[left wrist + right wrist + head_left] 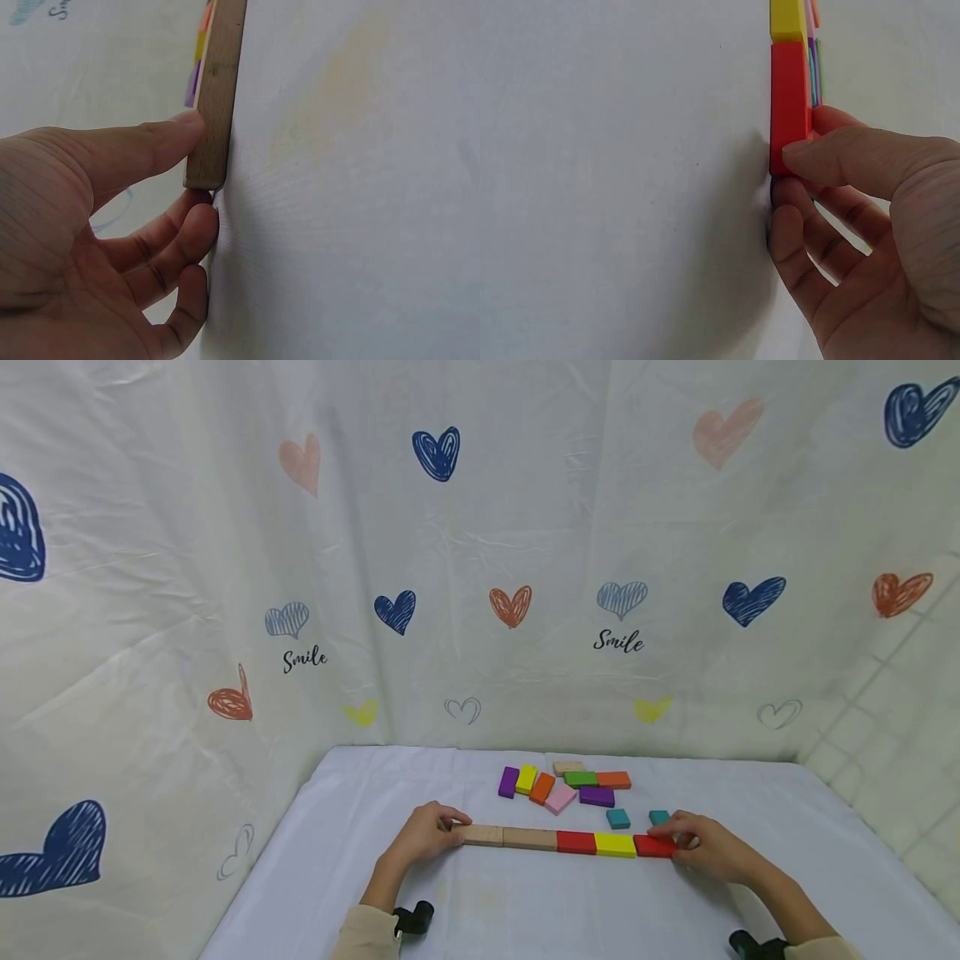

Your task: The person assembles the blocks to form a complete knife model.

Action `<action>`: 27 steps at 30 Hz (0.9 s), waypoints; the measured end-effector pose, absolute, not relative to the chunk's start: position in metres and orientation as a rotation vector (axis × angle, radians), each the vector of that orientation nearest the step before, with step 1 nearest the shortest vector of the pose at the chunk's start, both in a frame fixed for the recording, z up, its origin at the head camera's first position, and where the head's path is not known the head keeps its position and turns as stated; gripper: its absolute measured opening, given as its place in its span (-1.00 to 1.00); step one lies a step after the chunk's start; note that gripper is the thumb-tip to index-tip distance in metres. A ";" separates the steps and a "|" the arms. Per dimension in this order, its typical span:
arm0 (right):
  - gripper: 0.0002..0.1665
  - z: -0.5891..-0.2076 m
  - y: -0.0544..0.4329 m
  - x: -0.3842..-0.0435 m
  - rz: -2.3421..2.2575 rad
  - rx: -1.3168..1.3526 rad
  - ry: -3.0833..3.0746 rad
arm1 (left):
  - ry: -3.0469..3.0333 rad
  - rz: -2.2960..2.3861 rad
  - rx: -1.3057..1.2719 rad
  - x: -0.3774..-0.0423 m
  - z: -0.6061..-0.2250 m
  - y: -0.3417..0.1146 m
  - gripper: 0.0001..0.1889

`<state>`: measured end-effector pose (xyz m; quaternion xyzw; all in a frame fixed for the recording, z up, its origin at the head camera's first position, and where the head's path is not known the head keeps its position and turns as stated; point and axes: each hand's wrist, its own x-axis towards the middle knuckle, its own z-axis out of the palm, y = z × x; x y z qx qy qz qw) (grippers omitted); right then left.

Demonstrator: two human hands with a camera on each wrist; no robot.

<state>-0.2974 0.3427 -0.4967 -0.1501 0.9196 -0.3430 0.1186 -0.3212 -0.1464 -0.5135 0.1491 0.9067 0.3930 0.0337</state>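
A straight row of blocks lies end to end on the table: a plain wooden block (480, 835), a second plain wooden block (529, 839), a red block (576, 842), a yellow block (615, 846) and another red block (654, 847). At the row's left end my left hand (426, 837) holds the outer wooden block, thumb (176, 142) on its side in the left wrist view. My right hand (712, 847) pinches the rightmost red block (787, 105) at its outer end, with the thumb on the near face and the index finger partly hidden behind.
Behind the row lies a loose group of colored blocks, among them purple (508, 782), pink (560, 798), green (581, 779) and orange (613, 780). A teal block (618, 818) sits close behind the row; another (659, 817) lies by my right fingers. A heart-printed curtain (480, 552) hangs behind the table.
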 end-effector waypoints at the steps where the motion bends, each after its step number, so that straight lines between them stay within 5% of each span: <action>1: -0.54 -0.497 0.342 -0.297 -1.003 -0.441 2.690 | 2.789 1.209 0.455 -0.321 -0.513 -0.146 -0.77; 27: -0.54 -0.501 0.339 -0.299 -1.008 -0.385 2.716 | 2.793 1.214 0.443 -0.318 -0.510 -0.146 -0.77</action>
